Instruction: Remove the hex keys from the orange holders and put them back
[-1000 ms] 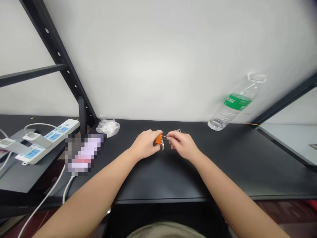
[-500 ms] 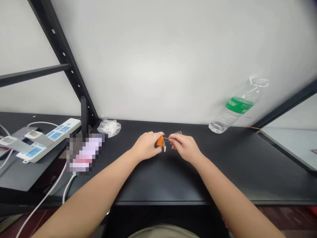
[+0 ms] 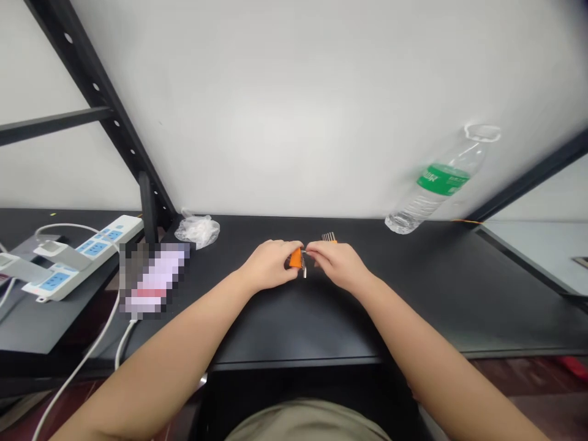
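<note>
Both my hands meet at the middle of the black shelf (image 3: 294,318). My left hand (image 3: 269,264) is closed round a small orange holder (image 3: 295,258) with short metal keys hanging from it. My right hand (image 3: 337,264) pinches a thin metal piece right at the holder's right side, fingers pressed together. Just behind my right hand lies a second small set of dark metal keys (image 3: 328,236) on the shelf.
A clear water bottle with a green label (image 3: 436,184) leans at the back right. A crumpled plastic bag (image 3: 197,228) lies at the back left. A white power strip (image 3: 68,260) with cables sits on the lower left surface. Black rack posts (image 3: 105,116) frame the shelf.
My right hand has moved left, closing the gap to the orange holder, so the thin metal piece between the hands is now mostly hidden. The view has shifted slightly.
</note>
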Tool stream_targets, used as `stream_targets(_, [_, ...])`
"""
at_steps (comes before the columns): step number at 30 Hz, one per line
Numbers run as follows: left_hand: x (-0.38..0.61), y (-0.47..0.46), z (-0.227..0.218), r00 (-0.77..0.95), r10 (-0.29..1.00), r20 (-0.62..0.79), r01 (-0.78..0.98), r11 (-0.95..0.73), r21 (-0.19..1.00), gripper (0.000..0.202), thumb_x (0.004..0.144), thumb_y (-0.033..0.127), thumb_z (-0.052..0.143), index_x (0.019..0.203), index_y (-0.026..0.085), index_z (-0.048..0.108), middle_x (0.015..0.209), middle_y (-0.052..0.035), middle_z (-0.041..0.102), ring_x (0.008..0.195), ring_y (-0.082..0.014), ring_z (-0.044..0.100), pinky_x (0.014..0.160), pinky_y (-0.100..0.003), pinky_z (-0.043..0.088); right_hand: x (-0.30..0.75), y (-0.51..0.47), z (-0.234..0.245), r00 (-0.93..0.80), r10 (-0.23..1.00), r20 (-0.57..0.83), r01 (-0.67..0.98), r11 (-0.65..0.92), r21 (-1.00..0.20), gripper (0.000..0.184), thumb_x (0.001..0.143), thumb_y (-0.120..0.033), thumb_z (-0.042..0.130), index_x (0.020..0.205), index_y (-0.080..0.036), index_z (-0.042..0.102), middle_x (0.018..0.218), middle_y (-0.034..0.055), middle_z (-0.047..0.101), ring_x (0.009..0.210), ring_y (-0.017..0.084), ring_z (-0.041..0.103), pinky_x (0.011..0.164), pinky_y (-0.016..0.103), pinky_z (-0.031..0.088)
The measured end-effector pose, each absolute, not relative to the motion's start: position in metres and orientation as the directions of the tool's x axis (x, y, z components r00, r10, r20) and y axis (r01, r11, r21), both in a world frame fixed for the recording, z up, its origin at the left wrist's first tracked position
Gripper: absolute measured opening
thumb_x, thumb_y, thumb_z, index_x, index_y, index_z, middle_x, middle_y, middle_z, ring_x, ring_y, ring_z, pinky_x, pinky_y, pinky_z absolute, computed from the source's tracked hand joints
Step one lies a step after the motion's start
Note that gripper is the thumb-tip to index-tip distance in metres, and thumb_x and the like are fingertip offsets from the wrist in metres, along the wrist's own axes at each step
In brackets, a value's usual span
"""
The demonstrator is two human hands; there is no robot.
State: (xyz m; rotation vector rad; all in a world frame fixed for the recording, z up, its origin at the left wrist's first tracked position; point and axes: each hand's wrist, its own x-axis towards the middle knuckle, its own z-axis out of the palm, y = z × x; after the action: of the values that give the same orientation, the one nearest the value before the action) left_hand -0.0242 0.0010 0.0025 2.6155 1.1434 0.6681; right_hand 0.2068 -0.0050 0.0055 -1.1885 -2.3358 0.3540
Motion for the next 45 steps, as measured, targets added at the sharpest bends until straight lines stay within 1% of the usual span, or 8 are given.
stream_targets(4, [-0.021,0.002,0.003,0.571,0.763,0.302,0.647,-0.645,0.408,0.035,0.081,0.028,0.065,0.115,0.025,0.064,0.093,-0.0009,0.07,0.084,-0.0197,0.066,0.075,-0.029,0.049,0.203,-0.005,0.002,-0.405,0.857,0.319,0.644,0.515,-0.566,0.018,0.103,-0.038,0.05,0.104,-0.027,0.064,0.093,0.0028,0.074,0.078,0.02,0.071,0.075,0.033,0.051])
stream_targets(9, [-0.021,0.004,-0.001,0.476,0.814,0.334,0.625,-0.58,0.523,0.044,0.081,0.028,0.065,0.125,0.025,0.062,0.098,-0.0007,0.071,0.084,-0.0179,0.067,0.079,-0.028,0.051,0.199,0.0,-0.008,-0.169,0.942,0.291,0.231,0.325,-0.917,0.031,0.089,-0.049,0.07,0.102,-0.023,0.06,0.086,0.0047,0.075,0.07,0.021,0.073,0.066,0.035,0.059])
stream_targets(12, [-0.023,0.004,-0.002,0.45,0.822,0.349,0.611,-0.569,0.551,0.045,0.081,0.027,0.065,0.125,0.024,0.063,0.098,-0.0012,0.072,0.085,-0.0178,0.067,0.081,-0.028,0.052,0.197,0.002,-0.013,-0.117,0.95,0.289,0.132,0.303,-0.944,0.03,0.088,-0.048,0.072,0.095,-0.02,0.065,0.086,0.0066,0.075,0.073,0.022,0.074,0.068,0.036,0.062])
stream_targets(18, [-0.024,0.003,0.0,0.465,0.82,0.335,0.59,-0.569,0.573,0.04,0.079,0.025,0.066,0.119,0.025,0.066,0.093,0.0001,0.071,0.08,-0.017,0.066,0.077,-0.027,0.052,0.201,0.002,-0.013,-0.099,0.933,0.347,0.253,0.361,-0.898,0.023,0.087,-0.042,0.075,0.09,-0.02,0.074,0.077,0.0043,0.074,0.071,0.021,0.074,0.072,0.036,0.061])
stream_targets(24, [-0.022,-0.001,0.003,0.569,0.742,0.354,0.491,-0.652,0.578,0.034,0.079,0.022,0.065,0.112,0.026,0.068,0.096,0.0011,0.071,0.082,-0.0158,0.065,0.075,-0.025,0.05,0.201,0.003,-0.014,-0.276,0.926,0.259,0.138,0.304,-0.943,0.024,0.086,-0.043,0.077,0.091,-0.019,0.077,0.08,0.0056,0.076,0.071,0.021,0.073,0.07,0.036,0.063])
stream_targets(31, [-0.021,-0.001,0.002,0.566,0.742,0.36,0.526,-0.661,0.535,0.034,0.081,0.023,0.064,0.114,0.028,0.068,0.102,0.0015,0.074,0.09,-0.0177,0.068,0.081,-0.028,0.052,0.194,0.0,-0.017,-0.27,0.899,0.344,0.252,0.411,-0.876,0.024,0.09,-0.042,0.071,0.097,-0.021,0.082,0.091,0.0069,0.078,0.07,0.02,0.071,0.07,0.036,0.062])
stream_targets(39, [-0.027,0.009,-0.008,0.482,0.8,0.357,0.633,-0.6,0.49,0.056,0.086,0.035,0.065,0.14,0.023,0.059,0.133,-0.0053,0.068,0.115,-0.0247,0.068,0.099,-0.035,0.052,0.193,-0.002,-0.016,-0.371,0.823,0.43,0.412,0.561,-0.718,0.032,0.1,-0.034,0.058,0.128,-0.027,0.073,0.124,0.0061,0.073,0.103,0.022,0.071,0.092,0.04,0.058])
stream_targets(45, [-0.027,0.009,-0.007,0.449,0.857,0.253,0.703,-0.514,0.491,0.067,0.083,0.034,0.068,0.145,0.024,0.046,0.111,-0.0051,0.074,0.095,-0.0246,0.071,0.084,-0.034,0.055,0.215,0.016,-0.022,-0.4,0.852,0.339,0.773,0.512,-0.374,0.022,0.097,-0.026,0.06,0.112,-0.023,0.076,0.113,0.008,0.069,0.099,0.022,0.066,0.093,0.037,0.052])
